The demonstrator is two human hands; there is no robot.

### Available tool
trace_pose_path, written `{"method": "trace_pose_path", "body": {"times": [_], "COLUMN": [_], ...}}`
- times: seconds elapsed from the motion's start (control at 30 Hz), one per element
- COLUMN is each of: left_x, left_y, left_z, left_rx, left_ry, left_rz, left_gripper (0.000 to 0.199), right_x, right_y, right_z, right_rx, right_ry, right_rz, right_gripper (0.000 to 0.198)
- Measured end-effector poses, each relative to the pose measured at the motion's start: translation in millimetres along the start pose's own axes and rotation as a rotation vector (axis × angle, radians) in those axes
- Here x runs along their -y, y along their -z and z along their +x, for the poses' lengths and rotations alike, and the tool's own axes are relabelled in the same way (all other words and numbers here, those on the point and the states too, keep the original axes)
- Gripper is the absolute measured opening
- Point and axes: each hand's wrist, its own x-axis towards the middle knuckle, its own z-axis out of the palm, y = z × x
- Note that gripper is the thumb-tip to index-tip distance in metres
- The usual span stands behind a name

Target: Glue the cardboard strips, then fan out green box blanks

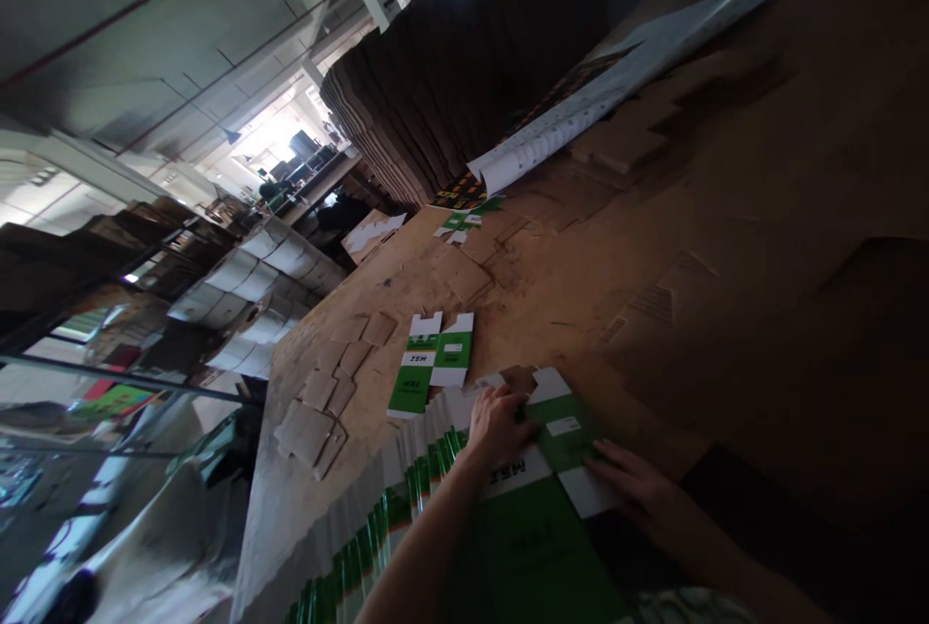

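A folded-flat green-and-white printed carton [573, 450] lies in front of me at the near side of the table. Across its upper part rests my left hand [497, 426], its fingers curled down onto the cardboard near the end flaps. My right hand [639, 484] touches the carton's right edge with its fingers stretched out; its thumb is hard to make out in the dark. A long overlapping row of similar flat cartons [392, 508] runs along the left of my left forearm. Just beyond the row lies another flat green-and-white carton [432, 365].
Brown cardboard pieces [312, 406] lie at the table's left edge. Farther back are a small green-and-white carton piece [459, 222] and a curled white sheet [552, 135]. A tall dark cardboard stack [435, 92] rises behind. White rolls or bundles [254, 261] stand off the table's left side.
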Motion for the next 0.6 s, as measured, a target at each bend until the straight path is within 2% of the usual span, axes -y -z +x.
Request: {"method": "trace_pose_path", "body": {"times": [0.17,0.23,0.3,0.4,0.47,0.53,0.6], "left_x": [1,0,-1,-3,-4,-5,-6], "left_y": [-2,-2,-1,-1,-1,-2,-2], "left_z": [-1,-2,-2,0,3,6,8], "left_rx": [0.019,0.028,0.037,0.045,0.031,0.029,0.041], "left_ry": [-0.043,-0.05,-0.037,-0.004,-0.006,-0.018,-0.018], "left_rz": [0.051,0.055,0.054,0.049,0.04,0.041,0.042], "left_gripper": [0.036,0.038,0.038,0.041,0.045,0.041,0.031], "right_x": [2,-6,-24,-56,-69,-66,-50], "right_y": [9,19,33,58,71,80,87], "right_z": [1,-2,-9,-24,-31,-31,-23], "right_rx": [0.026,0.004,-0.081,-0.289,-0.391,-0.425,-0.404], "right_ry": [0.064,0.085,0.067,-0.037,-0.12,-0.18,-0.212], "right_rz": [-0.155,-0.251,-0.375,-0.607,-0.71,-0.704,-0.554], "right_gripper": [0.042,0.043,0.05,0.07,0.069,0.061,0.055]}}
